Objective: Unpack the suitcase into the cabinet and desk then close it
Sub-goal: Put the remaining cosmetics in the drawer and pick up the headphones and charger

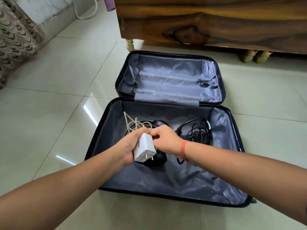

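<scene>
Left grip (pixel 131 146) closed around a white charger (pixel 144 149) and its cable (pixel 137 124), right grip (pixel 163 140) pinching that cable, above black headphones (pixel 155 161), a black cord bundle (pixel 198 131) just right, inside the open suitcase (pixel 166 185) before a wooden cabinet (pixel 207 20).

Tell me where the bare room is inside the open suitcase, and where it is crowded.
The far half of the suitcase, with only loose straps, is bare. In the near half, the lining toward the front rim is free. The back of the near half is crowded: the black round item, the black cable bundle, and the left hand and right hand holding the white charger.
</scene>
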